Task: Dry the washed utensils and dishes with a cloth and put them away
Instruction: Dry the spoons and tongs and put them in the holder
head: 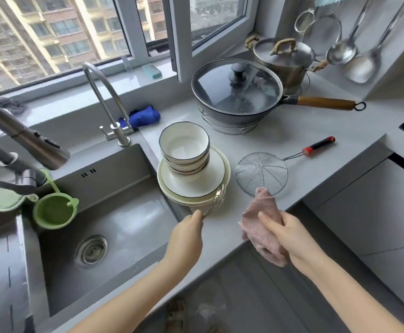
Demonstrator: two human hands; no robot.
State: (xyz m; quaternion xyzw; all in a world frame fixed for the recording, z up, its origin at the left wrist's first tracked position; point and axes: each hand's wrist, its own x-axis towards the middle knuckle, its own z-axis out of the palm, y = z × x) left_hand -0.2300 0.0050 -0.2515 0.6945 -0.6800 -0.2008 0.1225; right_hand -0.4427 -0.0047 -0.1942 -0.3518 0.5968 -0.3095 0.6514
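Observation:
My left hand point(187, 233) pinches the handle of a metal spoon point(216, 200), whose bowl lies against the rim of the stacked white plates point(216, 174). Stacked white bowls with dark rims point(184, 143) sit on those plates, on the grey counter point(304, 131) beside the sink. My right hand point(290, 236) grips a pink cloth point(262, 212) just right of the spoon, above the counter's front edge. A wire skimmer with a red and black handle point(261, 173) lies flat on the counter behind the cloth.
A steel sink point(114, 212) with two faucets point(107, 97) is at left, a green strainer point(54, 210) hanging in it. A lidded wok point(237, 92) on a wire stand and a steel pot point(284, 56) sit at the back. Ladles point(342, 49) hang at right. A blue cloth point(143, 115) lies behind the faucet.

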